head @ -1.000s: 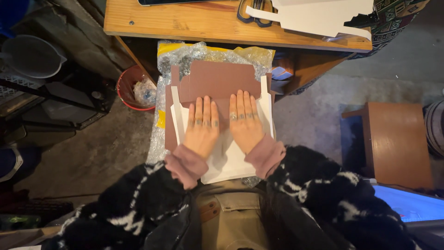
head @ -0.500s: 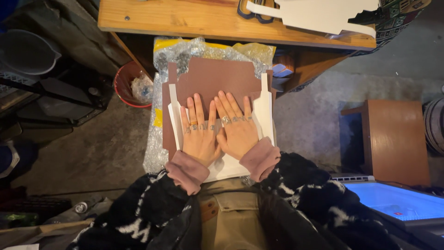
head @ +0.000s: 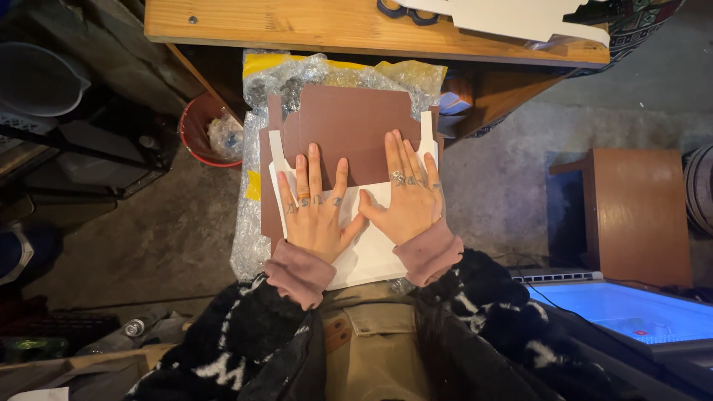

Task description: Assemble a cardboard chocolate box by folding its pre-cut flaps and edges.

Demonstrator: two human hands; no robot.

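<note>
Brown card sheet [head: 349,126] lies under my flat, spread left hand [head: 318,215] and right hand [head: 407,200], both pressing, gripping nothing.

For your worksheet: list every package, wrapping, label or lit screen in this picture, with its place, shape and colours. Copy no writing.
Flat box blank: on the lap under both hands, brown card over white.
Bubble wrap: beneath the card, clear and crinkled, with yellow patches.
Lit panel: lower right, flat rectangle, glowing blue.
White card cut-outs: on the wooden table, top right.
</note>
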